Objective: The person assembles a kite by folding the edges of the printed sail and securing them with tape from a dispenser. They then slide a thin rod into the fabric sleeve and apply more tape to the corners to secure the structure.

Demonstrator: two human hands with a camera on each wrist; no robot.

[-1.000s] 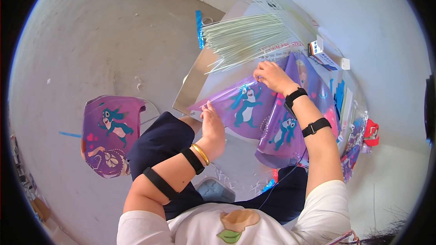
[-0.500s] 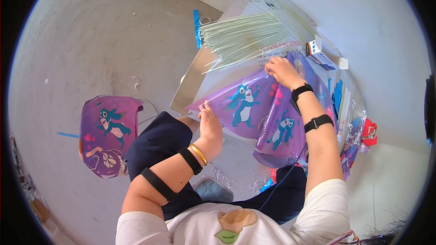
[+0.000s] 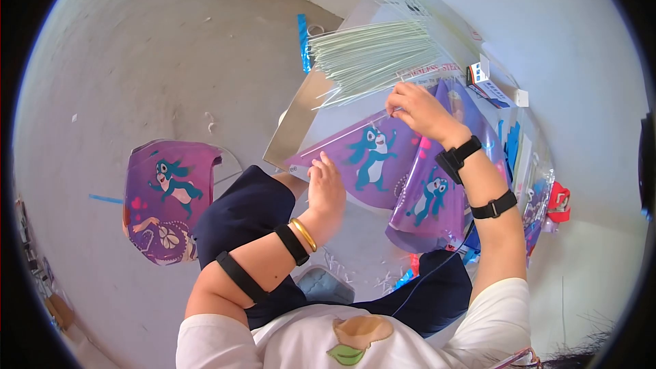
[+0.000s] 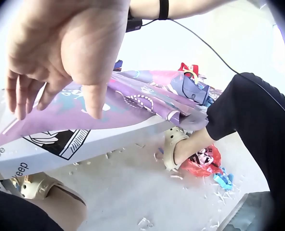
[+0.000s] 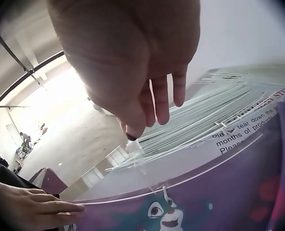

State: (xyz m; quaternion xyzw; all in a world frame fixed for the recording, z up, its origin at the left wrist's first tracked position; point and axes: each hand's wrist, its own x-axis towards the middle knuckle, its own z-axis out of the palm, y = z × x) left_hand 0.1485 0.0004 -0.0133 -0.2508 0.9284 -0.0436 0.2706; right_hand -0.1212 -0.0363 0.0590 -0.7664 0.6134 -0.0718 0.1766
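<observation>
A purple plastic sheet [image 3: 372,188] printed with teal rabbits lies over a white printed box [image 4: 41,156], partly folded at its right side. Along its upper edge runs a thin white rod [image 5: 195,181]. My left hand [image 3: 326,191] is at the sheet's left corner, fingers extended over that edge. Above the edge, my right hand [image 3: 418,111] has thumb and forefinger together. They pinch a thin see-through strip [image 5: 141,161] that hangs toward the rod in the right wrist view; the other fingers hang loose.
Many thin pale rods [image 3: 372,55] lie on the box behind the sheet. A small open carton [image 3: 488,89] stands to the right. Another purple printed piece [image 3: 171,198] lies on the floor at the left. White scraps and a red bag [image 4: 202,163] lie near the feet.
My right hand moved right along the sheet's upper edge, then back left and slightly off it, its wrist turned. My left hand stays near the corner, its fingers shifted slightly right.
</observation>
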